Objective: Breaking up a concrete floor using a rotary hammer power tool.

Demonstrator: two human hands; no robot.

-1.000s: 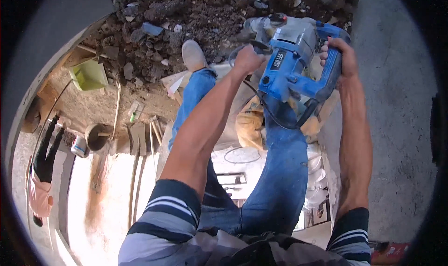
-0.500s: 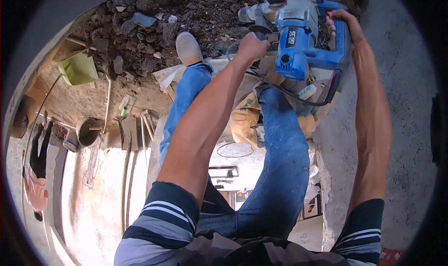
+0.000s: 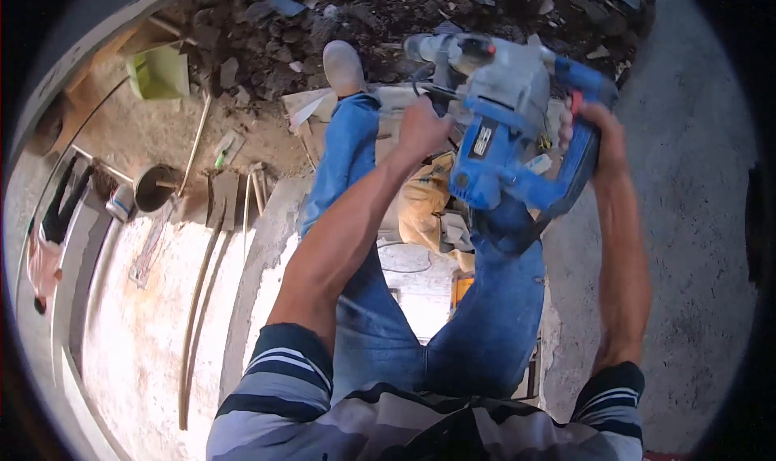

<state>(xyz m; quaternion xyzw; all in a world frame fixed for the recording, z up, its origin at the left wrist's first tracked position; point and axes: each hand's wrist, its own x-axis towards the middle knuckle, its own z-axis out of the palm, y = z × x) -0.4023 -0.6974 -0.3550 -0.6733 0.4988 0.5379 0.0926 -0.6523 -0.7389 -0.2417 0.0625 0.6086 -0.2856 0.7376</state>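
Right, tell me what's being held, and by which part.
A blue-and-grey power tool: the right grip holds its blue rear handle, the left grip its dark side handle.

The dusty floor (image 3: 149, 125), crowded along its left side.
A yellow-green dustpan (image 3: 158, 73) lies near a pale stick (image 3: 194, 145), a green-handled trowel (image 3: 232, 144) near a long-handled shovel (image 3: 221, 198). A round bucket (image 3: 145, 192) sits just beside a small white container (image 3: 120, 202); at the left edge is a person (image 3: 46, 263) in pink; a tan sack (image 3: 422, 206) lies farther right.
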